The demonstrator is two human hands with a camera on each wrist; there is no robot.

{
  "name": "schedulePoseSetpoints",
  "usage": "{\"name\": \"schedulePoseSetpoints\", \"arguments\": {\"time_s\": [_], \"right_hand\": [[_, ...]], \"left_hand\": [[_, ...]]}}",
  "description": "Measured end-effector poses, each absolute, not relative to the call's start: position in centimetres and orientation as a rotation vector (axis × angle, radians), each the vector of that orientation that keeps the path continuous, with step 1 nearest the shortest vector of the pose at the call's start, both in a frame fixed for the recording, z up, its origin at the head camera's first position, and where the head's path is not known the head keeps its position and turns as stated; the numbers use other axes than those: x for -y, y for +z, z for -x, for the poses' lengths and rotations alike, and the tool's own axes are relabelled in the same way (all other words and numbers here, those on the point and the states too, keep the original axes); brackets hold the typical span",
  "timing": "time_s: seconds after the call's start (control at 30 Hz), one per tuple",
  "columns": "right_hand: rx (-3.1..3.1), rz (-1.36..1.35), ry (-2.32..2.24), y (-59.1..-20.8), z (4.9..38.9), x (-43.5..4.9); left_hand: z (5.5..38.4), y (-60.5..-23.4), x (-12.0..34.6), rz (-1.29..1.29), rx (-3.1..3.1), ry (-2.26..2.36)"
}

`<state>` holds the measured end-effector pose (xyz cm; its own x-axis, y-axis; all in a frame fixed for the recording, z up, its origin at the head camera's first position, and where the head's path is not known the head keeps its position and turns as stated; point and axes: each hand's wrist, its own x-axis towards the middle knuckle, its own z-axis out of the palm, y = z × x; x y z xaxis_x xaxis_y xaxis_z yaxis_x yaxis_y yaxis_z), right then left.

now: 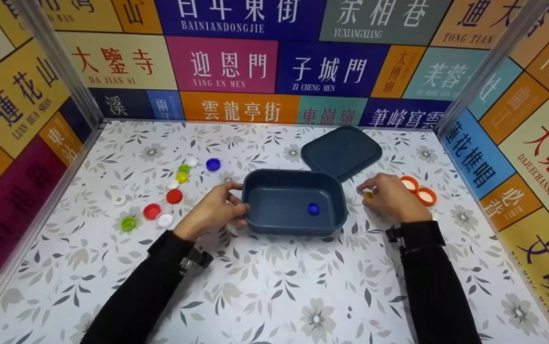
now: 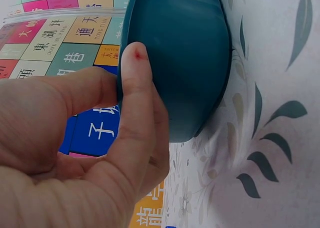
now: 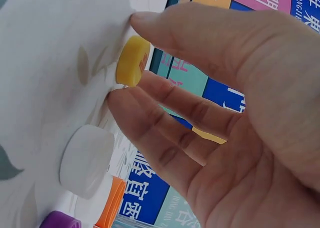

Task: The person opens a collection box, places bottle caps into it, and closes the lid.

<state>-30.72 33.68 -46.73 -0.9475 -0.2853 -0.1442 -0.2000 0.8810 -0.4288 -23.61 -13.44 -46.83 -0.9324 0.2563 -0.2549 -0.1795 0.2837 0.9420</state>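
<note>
In the head view a dark blue-grey rectangular box [image 1: 274, 229] stands without its lid at the middle of the table. One blue bottle cap [image 1: 313, 209] lies inside it on the right. My left hand [image 1: 217, 208] grips the box's left end, thumb and fingers on either side of the wall [image 2: 185, 63]. To the right of the box, my right hand [image 1: 389, 198] is lowered over a yellow bottle cap [image 3: 132, 61]. The thumb and fingers are spread around that cap, with a gap between thumb tip and cap in the right wrist view.
The box's lid [image 1: 343, 150] lies flat behind it. Orange-rimmed caps [image 1: 427, 196], a white cap [image 3: 87, 160] and a purple cap [image 3: 60, 221] sit by the right hand. Several coloured caps, among them a red cap [image 1: 152, 211], lie scattered left. Printed panels [image 1: 229, 64] enclose the table.
</note>
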Motion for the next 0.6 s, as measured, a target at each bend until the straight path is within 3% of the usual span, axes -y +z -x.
{"name": "schedulePoseSetpoints", "arguments": {"time_s": [0.6], "right_hand": [[-2.995,0.501,-0.658,-45.8,30.5,-32.9]], "left_hand": [[24.0,-46.9,13.4,-0.039,-2.218,1.647]]}}
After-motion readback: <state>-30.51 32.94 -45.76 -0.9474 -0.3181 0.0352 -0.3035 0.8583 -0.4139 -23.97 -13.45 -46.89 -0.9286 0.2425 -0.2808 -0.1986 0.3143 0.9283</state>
